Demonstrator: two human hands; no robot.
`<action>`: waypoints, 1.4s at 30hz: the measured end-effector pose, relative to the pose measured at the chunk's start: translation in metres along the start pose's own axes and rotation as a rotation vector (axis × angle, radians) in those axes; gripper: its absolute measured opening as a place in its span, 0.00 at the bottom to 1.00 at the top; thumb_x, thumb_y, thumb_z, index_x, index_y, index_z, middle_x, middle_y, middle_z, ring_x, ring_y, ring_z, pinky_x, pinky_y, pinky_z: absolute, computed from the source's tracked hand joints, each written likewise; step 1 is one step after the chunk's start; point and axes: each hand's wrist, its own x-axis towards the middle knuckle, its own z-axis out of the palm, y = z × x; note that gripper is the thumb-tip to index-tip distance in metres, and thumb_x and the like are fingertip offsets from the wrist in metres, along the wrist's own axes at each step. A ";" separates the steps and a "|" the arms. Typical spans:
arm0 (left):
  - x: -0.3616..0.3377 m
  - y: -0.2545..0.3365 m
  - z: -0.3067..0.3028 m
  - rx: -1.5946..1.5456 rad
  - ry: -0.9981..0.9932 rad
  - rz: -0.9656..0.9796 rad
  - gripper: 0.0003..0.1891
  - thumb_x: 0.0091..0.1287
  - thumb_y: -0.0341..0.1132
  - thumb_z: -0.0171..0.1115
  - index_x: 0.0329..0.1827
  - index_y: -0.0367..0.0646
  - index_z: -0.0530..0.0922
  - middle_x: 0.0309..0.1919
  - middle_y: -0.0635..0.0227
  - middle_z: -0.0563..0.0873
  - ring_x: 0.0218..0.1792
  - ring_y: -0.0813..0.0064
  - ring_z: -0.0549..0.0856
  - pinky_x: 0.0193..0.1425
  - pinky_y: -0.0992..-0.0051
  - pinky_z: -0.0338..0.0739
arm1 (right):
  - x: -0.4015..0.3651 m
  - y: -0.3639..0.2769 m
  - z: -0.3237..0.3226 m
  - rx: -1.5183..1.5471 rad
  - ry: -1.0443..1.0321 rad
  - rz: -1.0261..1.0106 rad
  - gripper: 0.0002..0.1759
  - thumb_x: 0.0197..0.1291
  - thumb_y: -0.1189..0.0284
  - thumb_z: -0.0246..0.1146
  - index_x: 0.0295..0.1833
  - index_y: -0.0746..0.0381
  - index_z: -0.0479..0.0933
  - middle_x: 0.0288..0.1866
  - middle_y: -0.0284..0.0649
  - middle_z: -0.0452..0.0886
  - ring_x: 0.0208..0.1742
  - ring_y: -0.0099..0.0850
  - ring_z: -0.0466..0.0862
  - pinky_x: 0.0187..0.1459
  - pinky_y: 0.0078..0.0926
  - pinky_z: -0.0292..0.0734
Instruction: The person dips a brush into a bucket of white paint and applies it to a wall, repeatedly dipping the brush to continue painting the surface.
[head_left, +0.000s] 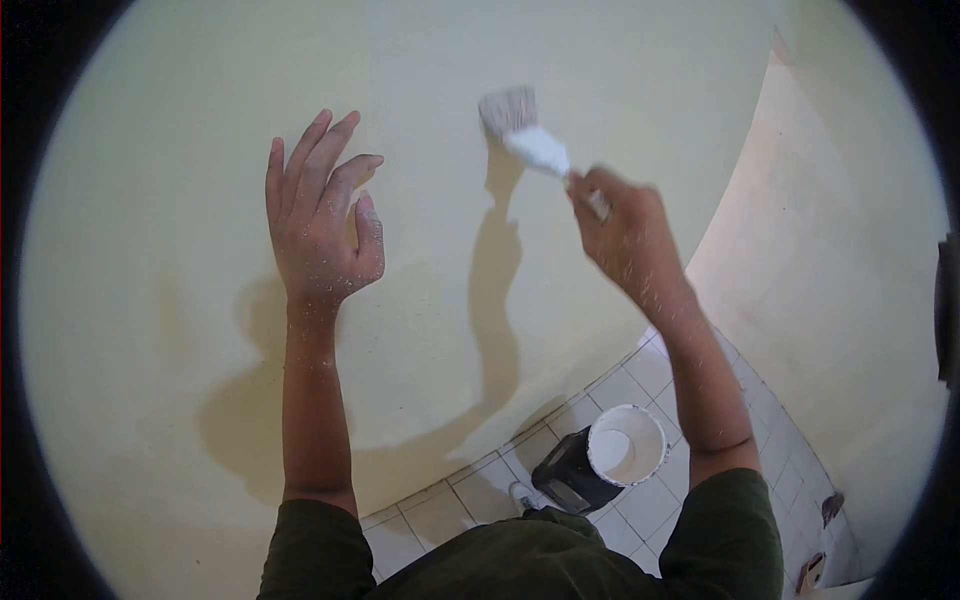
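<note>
My right hand (625,225) is closed round the handle of a paint brush (538,148), whose bristles point up and left at the pale yellow wall (430,250). Whether the bristles touch the wall is hard to tell. A shadow of the brush and arm falls on the wall below it. To the left, my left hand (325,220) is raised at the wall with its fingers spread and nothing in it. White specks dot both hands and forearms.
A dark bucket (575,470) with a white-smeared rim and white paint inside stands on the tiled floor (435,520) near the wall's base. Another wall (820,200) rises at the right. Small brown objects (812,572) lie at the lower right.
</note>
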 end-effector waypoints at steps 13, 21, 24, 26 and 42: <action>0.003 -0.002 -0.001 0.009 -0.010 -0.005 0.18 0.58 0.24 0.57 0.50 0.47 0.86 0.71 0.66 0.81 0.78 0.58 0.73 0.85 0.46 0.55 | -0.085 0.045 0.034 -0.160 -0.656 0.131 0.08 0.60 0.73 0.72 0.44 0.65 0.87 0.38 0.56 0.88 0.43 0.54 0.88 0.47 0.44 0.81; 0.000 -0.005 0.004 -0.019 0.049 0.001 0.19 0.55 0.23 0.56 0.48 0.47 0.85 0.68 0.70 0.83 0.75 0.64 0.76 0.85 0.50 0.57 | 0.007 -0.025 -0.003 -0.081 -0.188 0.037 0.08 0.60 0.73 0.72 0.42 0.65 0.86 0.31 0.53 0.84 0.34 0.49 0.85 0.41 0.43 0.80; -0.003 -0.007 0.004 -0.022 0.077 0.005 0.19 0.55 0.23 0.56 0.49 0.47 0.85 0.68 0.69 0.83 0.75 0.63 0.76 0.85 0.49 0.57 | 0.026 -0.062 -0.018 0.021 -0.052 0.128 0.07 0.61 0.73 0.71 0.42 0.65 0.86 0.29 0.54 0.84 0.30 0.49 0.83 0.38 0.41 0.79; -0.003 -0.008 0.004 -0.019 0.095 0.005 0.20 0.55 0.24 0.56 0.50 0.47 0.84 0.68 0.69 0.83 0.75 0.63 0.76 0.85 0.49 0.56 | 0.032 -0.075 -0.022 0.082 0.106 0.126 0.06 0.62 0.73 0.71 0.42 0.65 0.86 0.27 0.54 0.83 0.25 0.47 0.80 0.35 0.38 0.77; -0.006 -0.012 0.007 -0.008 0.042 -0.006 0.17 0.62 0.28 0.56 0.53 0.45 0.84 0.72 0.62 0.80 0.77 0.57 0.74 0.85 0.45 0.52 | -0.072 -0.046 0.056 -0.237 -0.412 0.126 0.05 0.68 0.73 0.63 0.47 0.61 0.81 0.30 0.55 0.84 0.35 0.57 0.86 0.37 0.54 0.79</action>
